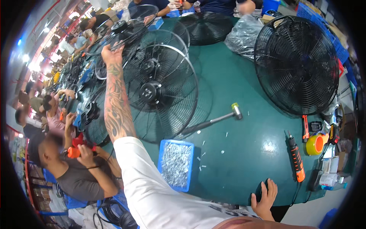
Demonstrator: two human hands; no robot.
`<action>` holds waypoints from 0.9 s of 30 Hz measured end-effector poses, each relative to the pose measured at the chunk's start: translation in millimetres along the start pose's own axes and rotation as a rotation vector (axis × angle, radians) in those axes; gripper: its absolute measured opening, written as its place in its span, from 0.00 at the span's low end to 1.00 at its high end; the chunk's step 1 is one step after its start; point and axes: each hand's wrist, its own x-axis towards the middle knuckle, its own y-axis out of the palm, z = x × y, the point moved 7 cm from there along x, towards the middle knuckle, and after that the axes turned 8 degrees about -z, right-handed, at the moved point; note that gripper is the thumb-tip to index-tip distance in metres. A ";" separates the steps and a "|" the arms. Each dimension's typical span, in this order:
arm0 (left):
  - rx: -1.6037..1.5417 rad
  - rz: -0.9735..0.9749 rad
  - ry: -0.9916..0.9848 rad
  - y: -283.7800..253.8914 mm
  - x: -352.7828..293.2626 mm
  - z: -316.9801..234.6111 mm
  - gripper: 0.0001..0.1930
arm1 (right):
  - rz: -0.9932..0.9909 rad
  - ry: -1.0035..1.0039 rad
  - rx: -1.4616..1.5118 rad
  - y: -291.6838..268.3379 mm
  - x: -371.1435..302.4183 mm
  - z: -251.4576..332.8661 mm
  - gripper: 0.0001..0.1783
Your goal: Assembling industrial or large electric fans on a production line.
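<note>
The left hand [111, 53] is stretched far out, with the arm almost straight and the white sleeve pulled up. Its fingers are curled tight around the rim of a round black fan guard [126, 36] at the far left side of the green table [232, 149]. The guard stands tilted among other guards of the same kind. A bigger fan [160, 87] sits just beside the arm, on its right.

The right hand [264, 198] is low, at the near edge of the table. Its fingers are spread and bent over that edge, resting on it and holding nothing.

Between the two hands sits a blue box of small metal parts [175, 164], close to the near edge. A hammer [213, 121] lies flat in the middle of the table, with bare green room around it. An orange screwdriver [296, 158] lies to the right, near a roll of yellow tape [315, 144]. Another large fan [296, 65] stands at the far right. A person in a grey shirt [76, 175] sits on the left, just beside the sleeve.
</note>
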 end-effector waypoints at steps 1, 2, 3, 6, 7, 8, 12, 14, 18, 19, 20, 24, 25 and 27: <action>-0.023 -0.072 0.013 -6.0 -0.7 15.8 0.20 | 0.018 0.007 -0.005 1.6 0.3 -0.7 0.34; -0.032 0.022 -0.008 -15.3 14.4 12.6 0.22 | 0.016 0.003 -0.005 1.1 0.7 -1.1 0.34; -0.011 -0.001 0.001 -35.3 25.4 15.9 0.22 | 0.024 -0.002 -0.006 0.5 0.8 -1.1 0.34; -0.027 0.006 -0.042 -52.4 44.2 44.8 0.22 | 0.021 0.006 -0.021 6.0 0.9 -2.1 0.34; -0.052 0.017 -0.070 -61.0 52.0 48.5 0.23 | 0.023 0.010 -0.015 5.4 2.9 -2.9 0.33; -0.043 0.016 -0.060 -68.2 62.3 39.6 0.23 | 0.025 0.010 0.003 4.8 3.0 -2.4 0.33; 0.230 0.028 -0.013 -69.4 63.6 38.9 0.33 | 0.034 0.026 -0.004 3.3 9.0 -0.5 0.33; 0.439 -0.171 -0.012 -73.2 46.9 47.5 0.32 | 0.028 0.026 -0.042 3.6 6.1 -1.9 0.33; 0.555 -0.115 0.020 -80.8 50.2 12.9 0.33 | 0.003 -0.003 0.001 1.3 9.9 0.2 0.33; 0.581 -0.161 0.007 -81.5 41.9 11.8 0.36 | 0.014 0.003 -0.004 0.4 9.7 0.9 0.33; 0.578 -0.152 0.005 -81.9 40.8 12.3 0.36 | 0.024 0.009 -0.008 -0.3 9.2 1.5 0.33; 0.811 -0.188 0.011 -79.0 24.2 3.2 0.44 | 0.000 0.016 0.000 -2.3 7.4 0.5 0.32; 0.895 -0.193 0.018 -73.5 13.7 2.5 0.45 | -0.020 0.002 0.003 -4.5 7.3 1.9 0.32; 0.991 -0.172 0.013 -69.9 -7.1 0.1 0.46 | -0.043 -0.005 0.005 -5.8 3.9 0.8 0.31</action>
